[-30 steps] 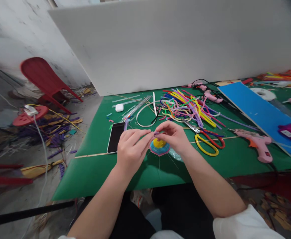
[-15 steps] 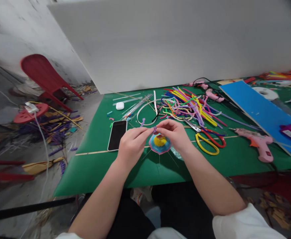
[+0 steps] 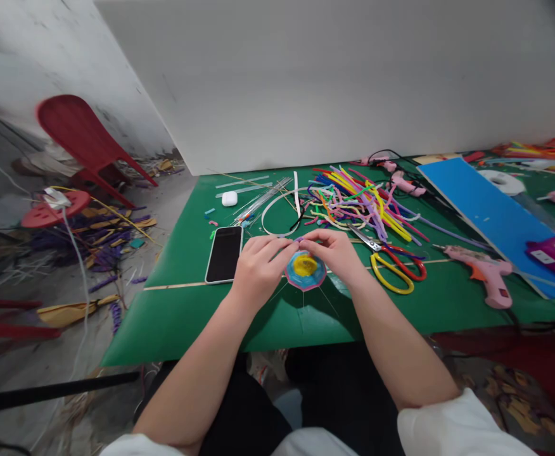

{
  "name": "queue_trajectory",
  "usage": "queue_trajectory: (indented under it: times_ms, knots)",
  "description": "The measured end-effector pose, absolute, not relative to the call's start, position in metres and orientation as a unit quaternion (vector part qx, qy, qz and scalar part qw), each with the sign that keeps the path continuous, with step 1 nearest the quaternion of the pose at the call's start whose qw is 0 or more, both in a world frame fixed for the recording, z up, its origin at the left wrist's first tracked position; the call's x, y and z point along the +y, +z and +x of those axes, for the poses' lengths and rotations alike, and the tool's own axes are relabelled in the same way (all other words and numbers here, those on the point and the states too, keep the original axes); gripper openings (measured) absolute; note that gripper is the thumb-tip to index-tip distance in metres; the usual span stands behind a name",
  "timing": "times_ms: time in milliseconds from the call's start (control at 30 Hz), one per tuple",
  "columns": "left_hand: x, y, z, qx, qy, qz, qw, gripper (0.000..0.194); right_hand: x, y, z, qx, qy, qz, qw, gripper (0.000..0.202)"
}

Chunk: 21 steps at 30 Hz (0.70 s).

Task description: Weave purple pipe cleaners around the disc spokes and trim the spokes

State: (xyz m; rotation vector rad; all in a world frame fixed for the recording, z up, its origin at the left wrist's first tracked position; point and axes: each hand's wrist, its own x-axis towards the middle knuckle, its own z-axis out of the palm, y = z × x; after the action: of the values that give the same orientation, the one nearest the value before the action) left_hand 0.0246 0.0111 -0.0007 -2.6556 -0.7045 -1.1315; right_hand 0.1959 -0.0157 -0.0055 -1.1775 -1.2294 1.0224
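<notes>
Between my hands is a small round woven piece (image 3: 305, 282) with a yellow middle, blue rings and a pink edge, and thin spokes stick out below it. At its far edge a purple pipe cleaner (image 3: 299, 240) shows between my fingertips. My left hand (image 3: 261, 266) is closed with thumb and fingers pinching the purple pipe cleaner. From the other side, my right hand (image 3: 332, 252) pinches at the same spot, its thumb and forefinger together. The fingers hide most of the pipe cleaner and the far rim of the woven piece.
A phone (image 3: 225, 254) lies left of my hands, an earbud case (image 3: 229, 199) beyond it. Scissors (image 3: 391, 269) and a pink glue gun (image 3: 489, 272) lie right. Pipe cleaners (image 3: 353, 199) are heaped behind, near a blue board (image 3: 491, 218). A white panel (image 3: 334, 82) rises at the back.
The purple pipe cleaner's free end, which stuck up beyond my left fingers, no longer shows. My left fingers lie flatter over the pinch. More of the yellow middle is visible.
</notes>
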Motion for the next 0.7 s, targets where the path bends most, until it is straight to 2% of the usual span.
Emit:
queue_trajectory:
  times_ms: [200,367,467,533,633,700]
  knots:
    - [0.014,-0.005,0.025,-0.24,-0.396,-0.884,0.067,0.023,-0.014,-0.007,0.2,-0.54,0.414,-0.499,0.536,0.017]
    - [0.034,-0.015,0.023,-0.276,-0.398,-0.873,0.062,0.026,-0.037,-0.015,0.216,-0.54,0.274,-0.591,0.532,0.023]
    - [0.039,-0.014,0.022,-0.325,-0.373,-0.867,0.056,0.024,-0.067,-0.028,0.227,-0.548,0.218,-0.645,0.486,0.023]
    - [0.032,-0.007,0.022,-0.327,-0.347,-0.879,0.007,0.024,-0.086,-0.038,0.237,-0.562,0.179,-0.662,0.463,0.022]
    - [0.01,0.005,0.025,-0.256,-0.256,-0.925,-0.113,0.042,-0.107,-0.048,0.262,-0.544,0.051,-0.711,0.442,0.022]
    - [-0.002,0.007,0.029,-0.238,-0.208,-0.938,-0.145,0.06,-0.116,-0.052,0.284,-0.535,-0.046,-0.751,0.384,0.022]
